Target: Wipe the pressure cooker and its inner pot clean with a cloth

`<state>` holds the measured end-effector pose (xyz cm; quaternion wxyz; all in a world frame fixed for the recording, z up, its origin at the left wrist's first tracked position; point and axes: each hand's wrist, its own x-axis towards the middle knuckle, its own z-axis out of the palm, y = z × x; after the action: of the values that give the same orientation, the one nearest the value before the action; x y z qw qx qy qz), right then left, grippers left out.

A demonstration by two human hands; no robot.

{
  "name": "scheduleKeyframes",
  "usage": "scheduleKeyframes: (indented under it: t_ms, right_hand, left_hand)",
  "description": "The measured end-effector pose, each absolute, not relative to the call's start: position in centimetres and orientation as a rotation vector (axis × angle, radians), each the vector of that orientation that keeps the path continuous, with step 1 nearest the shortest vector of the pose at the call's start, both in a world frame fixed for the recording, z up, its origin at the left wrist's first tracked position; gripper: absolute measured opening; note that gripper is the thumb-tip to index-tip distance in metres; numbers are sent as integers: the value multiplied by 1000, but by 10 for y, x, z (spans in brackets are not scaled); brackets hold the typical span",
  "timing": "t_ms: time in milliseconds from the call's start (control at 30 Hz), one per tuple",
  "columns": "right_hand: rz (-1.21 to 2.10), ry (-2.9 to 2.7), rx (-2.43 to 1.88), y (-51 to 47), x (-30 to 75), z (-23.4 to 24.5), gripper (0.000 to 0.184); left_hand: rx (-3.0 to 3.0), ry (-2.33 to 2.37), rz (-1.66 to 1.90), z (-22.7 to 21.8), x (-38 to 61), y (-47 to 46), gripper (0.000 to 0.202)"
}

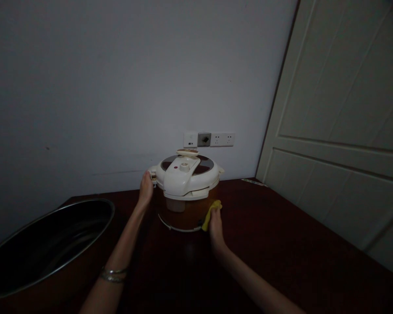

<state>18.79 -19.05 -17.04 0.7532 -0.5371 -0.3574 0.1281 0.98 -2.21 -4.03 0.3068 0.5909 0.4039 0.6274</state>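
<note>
An electric pressure cooker (190, 205) with a white lid (180, 183) and a brown body stands upright on the dark red table. My left hand (146, 188) is closed against the cooker's left side handle (153, 175), its fingers partly hidden behind it. In my right hand (216, 224) is a yellow cloth (212, 213), pressed to the lower right side of the cooker's body. The lid sits on the cooker, with a raised handle and a round knob on top.
A large dark round pan (52, 244) with a pale rim stands at the left. Wall sockets (222, 139) sit behind the cooker. A white panelled door (340, 126) borders the table (265, 244) on the right. A thin strip (253, 182) lies at the back edge.
</note>
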Motion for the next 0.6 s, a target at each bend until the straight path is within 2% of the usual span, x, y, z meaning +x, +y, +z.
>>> scheduleKeyframes:
  t_ms: [100,233,433,600]
  right_hand:
    - [54,-984,-1276,-205,168,-175,61]
    - [-338,-1616,-1261,-210,197,-164,45]
    - [-550,-2440,-1008,-224,257,-134,46]
    - [-985,-2370,-980,-216,250,-110,43]
  left_hand:
    - [1576,1059,1644,-40,10,-23,36]
    - [1595,1058,1637,-39,9,-24,37]
    - [1638,1076,1656,-40,10,-24,35]
    - [1643,1063,1645,-43,11,-20,37]
